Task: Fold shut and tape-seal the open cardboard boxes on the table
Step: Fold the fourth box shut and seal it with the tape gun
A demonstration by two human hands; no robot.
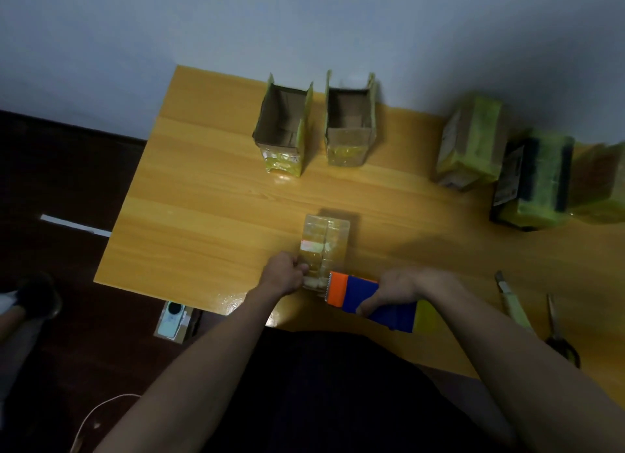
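Right hand [394, 292]: wrapped round the blue body of the tape dispenser [367, 298], fingers curled under it, thumb side up.
Tape dispenser: blue with an orange head and a toothed cutting edge; head touching the near end of the closed box [324, 246]; a yellowish roll showing behind the hand.
Left hand [285, 273]: fingers curled, pinching the near left corner of the closed box.
Closed box: small, flaps down, glossy with clear tape along the top; near the front edge of the table [203, 199], between the two hands.
Open boxes: two at the far edge by the wall, standing upright, side by side but apart; left open box [282, 128] and right open box [350, 121], both with side flaps standing up and brown insides showing, yellow-green tape on the outer faces.
Sealed boxes: a cluster at the far right, touching or nearly so; nearest of them a taped box [471, 145], beside it a dark box [534, 185] banded in yellow-green tape; a further one blurred at the frame edge.
Tools: utility knife [510, 300] and scissors [558, 331] lying on the right of the table, just beside each other, well apart from the closed box.
Floor: dark; a small light-coloured device [172, 320] below the table's near left corner, a white strip [74, 224] farther left.
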